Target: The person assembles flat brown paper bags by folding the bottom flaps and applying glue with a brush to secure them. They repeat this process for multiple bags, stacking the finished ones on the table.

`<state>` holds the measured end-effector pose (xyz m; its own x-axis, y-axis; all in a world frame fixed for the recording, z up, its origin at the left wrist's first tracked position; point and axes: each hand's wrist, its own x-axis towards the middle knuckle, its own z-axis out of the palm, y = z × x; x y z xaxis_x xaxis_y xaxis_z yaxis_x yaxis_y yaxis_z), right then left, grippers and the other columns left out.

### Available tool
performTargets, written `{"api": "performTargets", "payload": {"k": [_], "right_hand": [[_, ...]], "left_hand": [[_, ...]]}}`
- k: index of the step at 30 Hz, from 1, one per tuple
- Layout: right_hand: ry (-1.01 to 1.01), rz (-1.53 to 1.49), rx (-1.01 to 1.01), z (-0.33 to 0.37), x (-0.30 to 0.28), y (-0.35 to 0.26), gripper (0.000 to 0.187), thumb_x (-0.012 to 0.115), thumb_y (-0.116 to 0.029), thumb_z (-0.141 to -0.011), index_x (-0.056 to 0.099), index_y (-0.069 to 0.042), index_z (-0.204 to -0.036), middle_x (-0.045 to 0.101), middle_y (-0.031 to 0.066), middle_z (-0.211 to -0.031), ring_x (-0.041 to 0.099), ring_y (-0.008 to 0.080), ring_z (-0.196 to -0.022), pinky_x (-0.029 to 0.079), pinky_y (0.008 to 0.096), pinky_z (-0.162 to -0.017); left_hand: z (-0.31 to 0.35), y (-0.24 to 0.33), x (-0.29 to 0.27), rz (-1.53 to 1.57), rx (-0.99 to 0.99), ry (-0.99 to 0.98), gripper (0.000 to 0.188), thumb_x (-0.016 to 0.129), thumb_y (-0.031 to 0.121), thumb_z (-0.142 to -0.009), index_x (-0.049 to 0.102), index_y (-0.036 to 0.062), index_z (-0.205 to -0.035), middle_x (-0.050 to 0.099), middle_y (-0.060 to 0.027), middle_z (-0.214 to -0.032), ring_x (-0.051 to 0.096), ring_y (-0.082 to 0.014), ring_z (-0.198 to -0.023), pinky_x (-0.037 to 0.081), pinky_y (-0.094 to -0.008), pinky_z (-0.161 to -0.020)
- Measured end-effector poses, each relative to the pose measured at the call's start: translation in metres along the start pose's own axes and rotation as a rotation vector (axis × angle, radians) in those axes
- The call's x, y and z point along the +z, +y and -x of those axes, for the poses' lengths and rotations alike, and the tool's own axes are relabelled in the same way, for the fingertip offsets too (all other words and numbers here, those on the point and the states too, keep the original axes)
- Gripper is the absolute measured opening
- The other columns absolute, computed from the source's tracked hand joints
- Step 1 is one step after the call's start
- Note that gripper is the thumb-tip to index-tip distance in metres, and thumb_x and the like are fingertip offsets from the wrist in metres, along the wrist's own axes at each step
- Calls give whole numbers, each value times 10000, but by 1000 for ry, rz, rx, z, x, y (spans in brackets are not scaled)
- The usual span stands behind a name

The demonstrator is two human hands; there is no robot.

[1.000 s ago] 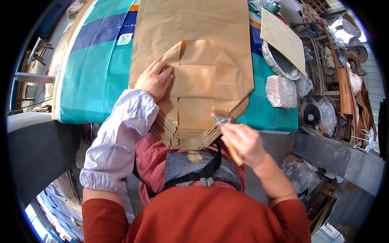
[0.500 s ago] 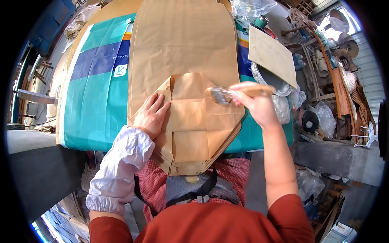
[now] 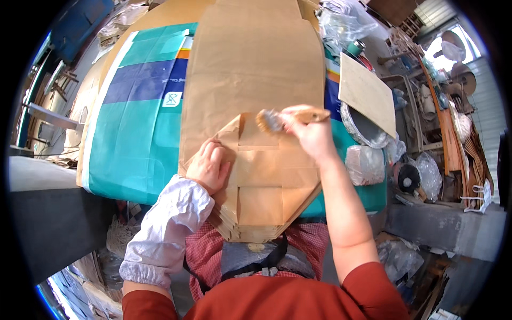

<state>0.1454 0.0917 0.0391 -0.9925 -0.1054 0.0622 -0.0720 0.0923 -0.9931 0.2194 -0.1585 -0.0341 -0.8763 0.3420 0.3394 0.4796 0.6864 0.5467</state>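
Observation:
A stack of brown paper bags [image 3: 260, 165] lies in front of me, the top one's end folded into a pointed, many-sided shape. My left hand [image 3: 209, 166], below a white sleeve cover, has its fingers curled at the left fold of the top bag; its fingertips are partly hidden. In my right hand [image 3: 309, 133] is a brush [image 3: 312, 114] with a wooden handle, gripped near its head. The bristles, blurred by motion, point left over the far part of the folded end. Whether they touch the paper I cannot tell.
Green and blue printed sacking [image 3: 133, 122] lies under the bags. To the right are a pale flat board [image 3: 368, 93] over a round container [image 3: 360, 125], a plastic-wrapped block [image 3: 365, 165] and a green-capped bottle [image 3: 356, 48]. Clear plastic bags [image 3: 341, 24] lie behind.
The brush has swung left across the bag's far part with my right hand. My left hand's fingers, earlier stretched flat on the fold, are now curled. The whole view has shifted slightly.

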Motion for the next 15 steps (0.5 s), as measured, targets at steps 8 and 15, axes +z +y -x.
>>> {"api": "performTargets", "payload": {"k": [8, 15], "right_hand": [[-124, 116, 112, -28, 64, 49, 120, 718, -111, -787, 660, -11, -755, 651, 59, -636, 621, 121, -599, 484, 304, -545], [29, 248, -289, 18, 8, -20, 98, 685, -52, -815, 691, -21, -908, 667, 126, -792, 657, 281, -720, 523, 322, -659]], "left_hand": [[2, -4, 2, -37, 6, -25, 254, 665, 103, -764, 567, 1, -975, 562, -173, -1082, 523, -373, -1109, 475, -422, -907], [-3, 2, 1, -12, 0, 32, 219, 672, 81, -756, 584, 14, -945, 578, -173, -1063, 551, -370, -1073, 486, -422, -890]]}}
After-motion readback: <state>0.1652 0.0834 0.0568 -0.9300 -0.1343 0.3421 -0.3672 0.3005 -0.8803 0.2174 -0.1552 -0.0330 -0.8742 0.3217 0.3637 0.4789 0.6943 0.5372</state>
